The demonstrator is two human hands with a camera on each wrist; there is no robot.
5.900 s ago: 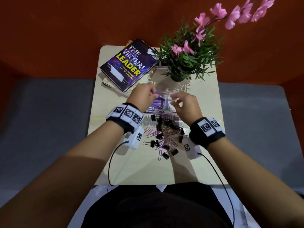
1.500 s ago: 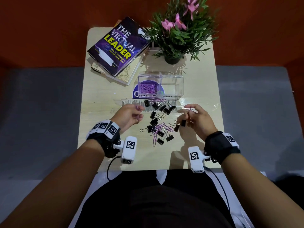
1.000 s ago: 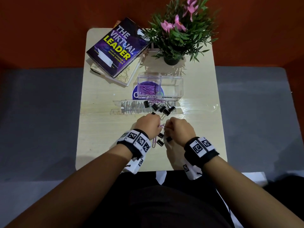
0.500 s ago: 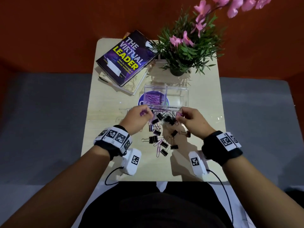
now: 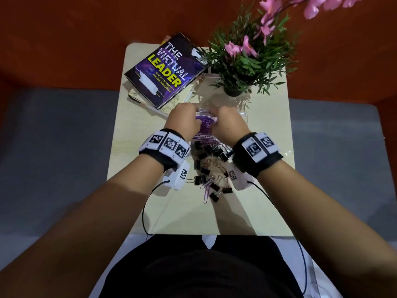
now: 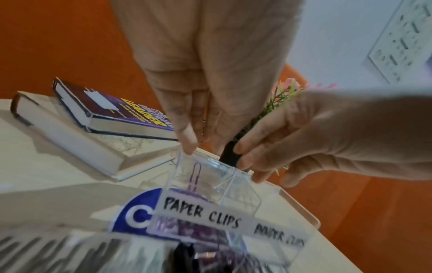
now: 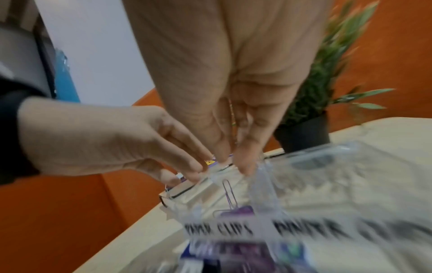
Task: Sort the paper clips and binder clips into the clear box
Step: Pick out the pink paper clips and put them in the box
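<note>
Both my hands hang over the left compartment of the clear box (image 5: 242, 117), which is labelled PAPER CLIPS (image 6: 201, 210). My left hand (image 6: 189, 147) points its straight fingers down at the box rim and holds nothing. A purple paper clip (image 6: 196, 175) stands on end in that compartment, just below them, over a heap of purple clips (image 7: 240, 211). My right hand (image 7: 233, 163) has its fingertips close beside, with nothing seen between them. The right compartment (image 6: 243, 195), labelled BINDER CLIPS, looks bare. Black binder clips and purple paper clips lie in a pile (image 5: 209, 175) between my wrists.
Two stacked books (image 5: 164, 70) lie at the table's far left, just behind the box. A potted plant (image 5: 236, 89) with pink flowers stands at the far right. The box's clear lid (image 5: 283, 150) lies flat between box and pile. The table's near edge (image 5: 214, 234) is at my lap.
Both hands have risen from the pile and moved forward over the box. The purple clips they were pinching are out of the fingers, and one clip now stands in the left compartment.
</note>
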